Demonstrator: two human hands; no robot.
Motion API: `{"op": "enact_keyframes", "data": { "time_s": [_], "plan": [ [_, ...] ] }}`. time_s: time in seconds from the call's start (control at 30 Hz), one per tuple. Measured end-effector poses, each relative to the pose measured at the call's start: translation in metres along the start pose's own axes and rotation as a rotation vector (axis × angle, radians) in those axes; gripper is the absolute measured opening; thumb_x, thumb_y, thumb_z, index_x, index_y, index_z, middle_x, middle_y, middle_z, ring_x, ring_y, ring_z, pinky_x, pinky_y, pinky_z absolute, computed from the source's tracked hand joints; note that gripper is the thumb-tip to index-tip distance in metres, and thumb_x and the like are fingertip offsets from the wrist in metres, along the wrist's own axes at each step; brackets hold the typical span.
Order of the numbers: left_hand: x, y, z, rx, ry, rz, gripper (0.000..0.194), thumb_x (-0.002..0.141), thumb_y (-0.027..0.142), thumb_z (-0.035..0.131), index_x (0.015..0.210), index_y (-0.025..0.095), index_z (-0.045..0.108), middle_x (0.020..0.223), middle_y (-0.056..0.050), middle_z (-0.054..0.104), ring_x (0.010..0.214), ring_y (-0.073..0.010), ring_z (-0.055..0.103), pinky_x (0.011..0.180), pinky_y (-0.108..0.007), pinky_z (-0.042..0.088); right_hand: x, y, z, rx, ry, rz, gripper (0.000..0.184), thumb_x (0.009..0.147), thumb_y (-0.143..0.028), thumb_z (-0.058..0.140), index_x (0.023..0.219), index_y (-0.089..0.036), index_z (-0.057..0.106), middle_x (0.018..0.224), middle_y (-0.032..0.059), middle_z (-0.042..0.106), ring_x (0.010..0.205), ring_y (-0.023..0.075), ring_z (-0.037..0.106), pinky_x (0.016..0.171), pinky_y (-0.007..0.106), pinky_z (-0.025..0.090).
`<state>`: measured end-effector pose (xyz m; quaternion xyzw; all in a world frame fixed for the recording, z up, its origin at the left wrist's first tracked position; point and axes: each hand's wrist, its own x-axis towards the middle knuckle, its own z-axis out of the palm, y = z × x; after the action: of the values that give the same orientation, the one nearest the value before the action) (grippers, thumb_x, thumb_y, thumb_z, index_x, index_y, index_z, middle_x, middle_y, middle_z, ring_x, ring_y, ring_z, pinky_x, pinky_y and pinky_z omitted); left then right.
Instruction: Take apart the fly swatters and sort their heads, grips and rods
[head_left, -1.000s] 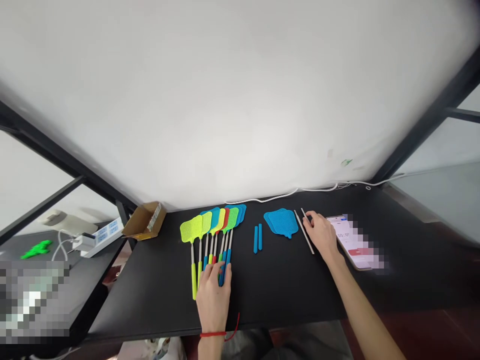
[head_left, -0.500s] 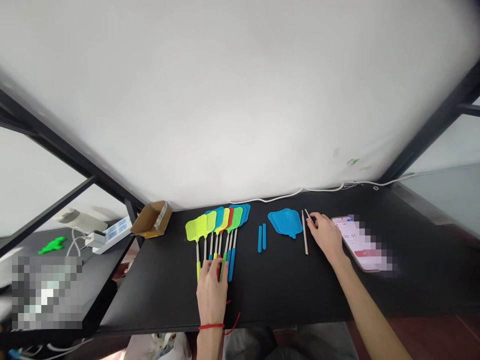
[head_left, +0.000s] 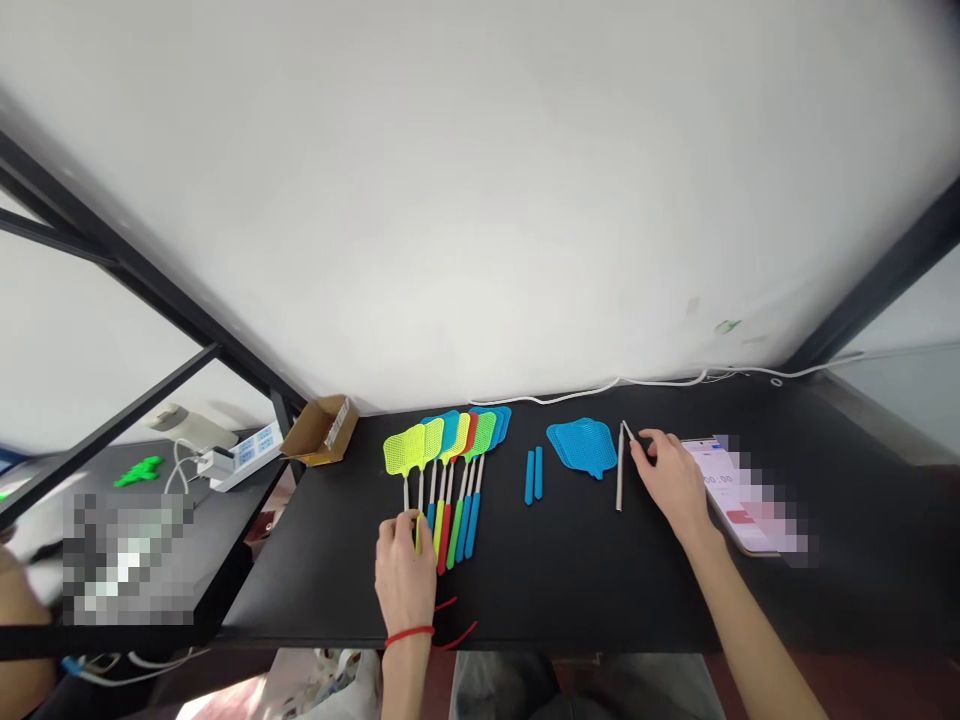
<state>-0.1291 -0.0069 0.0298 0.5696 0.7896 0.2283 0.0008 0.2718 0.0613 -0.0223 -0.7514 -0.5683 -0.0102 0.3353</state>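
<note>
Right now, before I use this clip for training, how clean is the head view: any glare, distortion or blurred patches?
In the head view, the white wall is bright and nearly featureless, the wide lens slants the black frame bars, and pixelated blocks hide the phone screen and a patch at lower left.

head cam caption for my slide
Left hand on the handle of a yellow fly swatter in a fanned row, right hand at thin metal rods beside stacked blue swatter heads.
</note>
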Motion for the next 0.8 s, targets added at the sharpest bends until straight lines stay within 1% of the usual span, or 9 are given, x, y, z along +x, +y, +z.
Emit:
{"op": "enact_keyframes", "data": {
  "time_s": [0.07, 0.17, 0.27, 0.4, 0.47, 0.53, 0.67, 0.73, 0.8],
  "plan": [
    [0.005, -0.013, -0.003, 0.045, -0.015, -0.075, 0.024, 0.1, 0.033, 0.045, 0.108, 0.02, 0.064, 0.109, -0.01, 0.061, 0.089, -0.0235, 0.063, 0.063, -0.029, 0.039, 0.0, 0.0, -0.001, 0.01, 0.009, -0.009, 0.034, 0.098, -0.044, 0.046, 0.11, -0.018, 0.065, 0.083, 0.0069, 0.061, 0.074, 0.0239, 0.059, 0.06, 0.032, 0.037],
    [0.011, -0.027, -0.004, 0.064, -0.096, -0.131, 0.024, 0.099, 0.036, 0.046, 0.104, 0.019, 0.063, 0.105, -0.009, 0.062, 0.084, -0.0231, 0.063, 0.062, -0.029, 0.037, 0.0, 0.0, -0.002, 0.021, 0.012, -0.016, 0.032, 0.098, -0.043, 0.046, 0.108, -0.019, 0.065, 0.082, 0.0065, 0.061, 0.073, 0.0238, 0.059, 0.06, 0.032, 0.036],
    [0.017, -0.033, -0.003, 0.044, -0.164, -0.09, 0.024, 0.099, 0.036, 0.045, 0.094, 0.02, 0.062, 0.094, -0.007, 0.064, 0.083, -0.0232, 0.063, 0.063, -0.029, 0.036, 0.0, 0.001, -0.002, 0.026, 0.01, -0.012, 0.032, 0.097, -0.043, 0.047, 0.108, -0.019, 0.065, 0.08, 0.006, 0.061, 0.071, 0.0234, 0.059, 0.059, 0.032, 0.035],
    [0.024, -0.036, 0.001, 0.034, -0.191, -0.043, 0.022, 0.096, 0.032, 0.044, 0.086, 0.019, 0.059, 0.084, -0.007, 0.064, 0.082, -0.0245, 0.064, 0.063, -0.03, 0.036, 0.0, 0.002, -0.002, 0.039, 0.021, -0.01, 0.032, 0.097, -0.042, 0.046, 0.108, -0.019, 0.065, 0.079, 0.0061, 0.061, 0.069, 0.0233, 0.058, 0.06, 0.033, 0.035],
    [0.027, -0.038, 0.002, 0.011, -0.175, -0.048, 0.022, 0.094, 0.032, 0.044, 0.083, 0.019, 0.057, 0.084, -0.008, 0.064, 0.082, -0.0251, 0.064, 0.064, -0.031, 0.038, 0.0, 0.001, -0.002, 0.051, 0.036, -0.011, 0.032, 0.096, -0.041, 0.046, 0.108, -0.019, 0.066, 0.08, 0.0068, 0.062, 0.069, 0.0239, 0.058, 0.06, 0.033, 0.036],
    [0.028, -0.04, 0.002, -0.039, -0.133, -0.061, 0.023, 0.093, 0.035, 0.044, 0.083, 0.02, 0.057, 0.083, -0.007, 0.063, 0.079, -0.0248, 0.064, 0.065, -0.032, 0.04, 0.001, 0.0, -0.003, 0.065, 0.053, -0.01, 0.031, 0.095, -0.04, 0.047, 0.108, -0.019, 0.066, 0.08, 0.0072, 0.063, 0.069, 0.0241, 0.059, 0.06, 0.033, 0.036],
    [0.024, -0.039, -0.003, -0.134, 0.021, -0.051, 0.025, 0.092, 0.042, 0.046, 0.087, 0.02, 0.056, 0.082, -0.005, 0.06, 0.074, -0.0224, 0.06, 0.067, -0.032, 0.044, 0.0, -0.006, -0.007, 0.099, 0.105, -0.025, 0.029, 0.095, -0.038, 0.048, 0.106, -0.019, 0.067, 0.078, 0.0059, 0.062, 0.069, 0.0227, 0.059, 0.064, 0.033, 0.038],
    [0.018, -0.032, -0.006, -0.191, 0.073, -0.001, 0.025, 0.092, 0.044, 0.048, 0.09, 0.02, 0.057, 0.081, -0.004, 0.059, 0.071, -0.0206, 0.059, 0.067, -0.032, 0.044, -0.001, -0.012, -0.011, 0.136, 0.149, -0.037, 0.03, 0.096, -0.038, 0.047, 0.105, -0.018, 0.067, 0.075, 0.0052, 0.061, 0.068, 0.022, 0.058, 0.066, 0.033, 0.04],
    [0.008, -0.018, -0.008, -0.276, 0.07, 0.06, 0.025, 0.092, 0.044, 0.05, 0.093, 0.02, 0.057, 0.079, -0.002, 0.058, 0.067, -0.0186, 0.057, 0.066, -0.03, 0.044, -0.003, -0.022, -0.015, 0.196, 0.178, -0.051, 0.031, 0.097, -0.039, 0.047, 0.105, -0.017, 0.068, 0.072, 0.0044, 0.059, 0.067, 0.021, 0.057, 0.068, 0.033, 0.041]
  ]
}}
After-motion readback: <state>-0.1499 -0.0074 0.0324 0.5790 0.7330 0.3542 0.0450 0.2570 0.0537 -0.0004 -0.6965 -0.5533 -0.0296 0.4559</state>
